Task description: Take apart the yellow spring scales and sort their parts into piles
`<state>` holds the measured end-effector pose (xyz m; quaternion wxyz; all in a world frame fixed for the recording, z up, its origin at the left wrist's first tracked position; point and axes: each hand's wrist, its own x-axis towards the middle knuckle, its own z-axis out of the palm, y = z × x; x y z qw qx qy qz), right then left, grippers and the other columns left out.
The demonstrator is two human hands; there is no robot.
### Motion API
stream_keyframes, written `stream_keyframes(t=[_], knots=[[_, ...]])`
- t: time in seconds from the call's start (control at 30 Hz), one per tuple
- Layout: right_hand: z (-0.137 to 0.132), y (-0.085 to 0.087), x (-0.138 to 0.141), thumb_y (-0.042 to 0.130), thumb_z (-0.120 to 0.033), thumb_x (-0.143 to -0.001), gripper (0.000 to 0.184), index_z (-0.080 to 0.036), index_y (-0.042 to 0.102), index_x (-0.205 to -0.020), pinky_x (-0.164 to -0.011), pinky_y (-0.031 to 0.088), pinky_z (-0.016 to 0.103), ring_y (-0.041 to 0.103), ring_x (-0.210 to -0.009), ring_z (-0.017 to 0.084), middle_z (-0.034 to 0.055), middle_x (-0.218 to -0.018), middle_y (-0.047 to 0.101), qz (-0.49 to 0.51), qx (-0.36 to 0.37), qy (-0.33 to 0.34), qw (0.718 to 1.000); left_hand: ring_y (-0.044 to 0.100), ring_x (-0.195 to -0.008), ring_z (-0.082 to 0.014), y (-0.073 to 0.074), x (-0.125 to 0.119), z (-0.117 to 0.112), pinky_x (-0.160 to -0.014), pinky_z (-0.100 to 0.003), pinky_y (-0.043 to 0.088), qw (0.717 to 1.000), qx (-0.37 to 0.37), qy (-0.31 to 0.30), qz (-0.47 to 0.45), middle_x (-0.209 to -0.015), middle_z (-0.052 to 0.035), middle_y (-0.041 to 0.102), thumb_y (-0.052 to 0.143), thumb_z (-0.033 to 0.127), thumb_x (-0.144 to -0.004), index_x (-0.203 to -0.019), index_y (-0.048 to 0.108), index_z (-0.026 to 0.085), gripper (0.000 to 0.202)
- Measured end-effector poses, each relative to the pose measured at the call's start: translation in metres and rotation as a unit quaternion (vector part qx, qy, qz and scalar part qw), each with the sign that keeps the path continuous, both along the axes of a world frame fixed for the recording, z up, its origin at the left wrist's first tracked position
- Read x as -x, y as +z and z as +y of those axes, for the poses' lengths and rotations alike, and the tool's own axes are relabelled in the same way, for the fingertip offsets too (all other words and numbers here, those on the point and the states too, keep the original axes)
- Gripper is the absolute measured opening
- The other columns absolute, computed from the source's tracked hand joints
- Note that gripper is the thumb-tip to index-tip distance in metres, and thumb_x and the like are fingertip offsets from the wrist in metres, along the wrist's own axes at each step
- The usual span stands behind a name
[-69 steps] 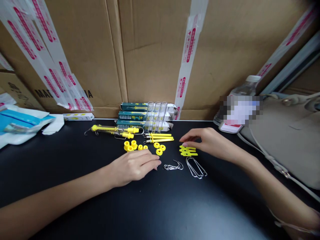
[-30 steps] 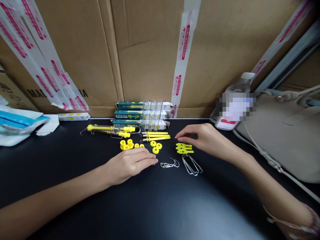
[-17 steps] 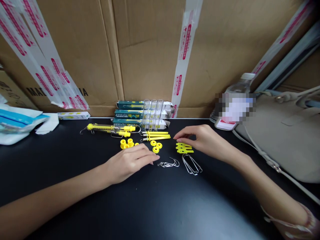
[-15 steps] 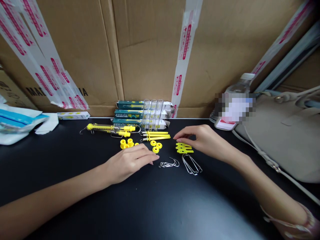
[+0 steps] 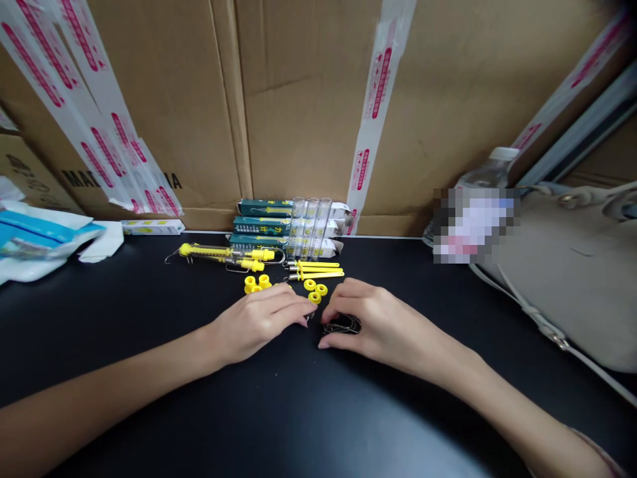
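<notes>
My left hand (image 5: 261,322) rests on the black table, palm down, thumb and fingertips closed together at the end of a small metal hook (image 5: 310,317). My right hand (image 5: 381,315) curves around a little pile of bent metal wire hooks (image 5: 343,324), its thumb and fingers apart on either side of them. Behind the fingertips lie several yellow rings (image 5: 314,297). Short yellow caps (image 5: 263,281) sit past my left hand, partly covered by it. Yellow rods with springs (image 5: 318,269) lie farther back. My right hand hides the yellow flat tabs and wire loops.
Assembled yellow spring scales (image 5: 223,253) lie at the back left. Clear tubes (image 5: 311,229) lean on stacked green-and-white boxes (image 5: 263,226) before a large carton (image 5: 293,119). A plastic bottle (image 5: 488,174) and grey bag (image 5: 572,279) are at right, a white-and-blue package (image 5: 44,232) at left.
My right hand has moved left and toward me, from the yellow tabs to the wire hooks. My left hand stays nearly in place; a hook now shows at its fingertips. The view has shifted slightly.
</notes>
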<state>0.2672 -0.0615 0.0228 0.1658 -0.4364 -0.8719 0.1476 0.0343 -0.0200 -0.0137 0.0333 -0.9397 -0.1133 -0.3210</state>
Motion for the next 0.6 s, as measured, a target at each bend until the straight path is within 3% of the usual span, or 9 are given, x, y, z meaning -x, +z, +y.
stream_keyframes(t=[0.2, 0.33, 0.47, 0.6], knots=[[-0.003, -0.003, 0.002, 0.072, -0.021, -0.086, 0.011, -0.019, 0.074, -0.096, -0.081, 0.052, 0.031, 0.067, -0.089, 0.020, 0.0055, -0.093, 0.071, 0.031, 0.024, 0.019, 0.999, 0.067, -0.092, -0.0181, 0.005, 0.006, -0.011, -0.087, -0.032, 0.057, 1.000, 0.004, 0.001, -0.026, -0.101, -0.0077, 0.073, 0.059, 0.010, -0.093, -0.111, 0.064, 0.012, 0.018], [-0.003, 0.001, 0.005, 0.064, -0.010, -0.088, 0.022, -0.022, 0.074, -0.103, -0.078, 0.054, 0.027, 0.069, -0.083, 0.016, 0.0032, -0.096, 0.074, 0.074, 0.050, 0.015, 0.996, 0.067, -0.089, -0.0173, 0.009, 0.013, -0.018, -0.082, -0.030, 0.057, 0.998, 0.034, -0.016, -0.043, -0.098, -0.0083, 0.073, 0.060, 0.008, -0.092, -0.109, 0.065, 0.010, 0.018], [-0.002, 0.001, 0.005, 0.065, -0.010, -0.085, 0.024, -0.020, 0.073, -0.106, -0.070, 0.057, 0.024, 0.071, -0.072, 0.014, 0.0013, -0.090, 0.077, 0.106, 0.087, -0.037, 0.990, 0.068, -0.086, -0.0158, 0.011, 0.019, -0.021, -0.079, -0.028, 0.057, 0.996, 0.067, -0.009, -0.061, -0.096, -0.0063, 0.074, 0.060, 0.010, -0.093, -0.109, 0.066, 0.015, 0.018], [0.002, -0.001, 0.001, 0.063, -0.014, -0.087, 0.017, -0.022, 0.076, -0.095, -0.075, 0.057, 0.027, 0.072, -0.080, 0.017, 0.0020, -0.093, 0.077, 0.092, 0.045, -0.054, 0.993, 0.068, -0.082, -0.0141, 0.011, 0.024, -0.019, -0.077, -0.028, 0.057, 0.993, 0.092, 0.012, -0.079, -0.092, -0.0044, 0.074, 0.062, 0.011, -0.092, -0.106, 0.068, 0.016, 0.016]])
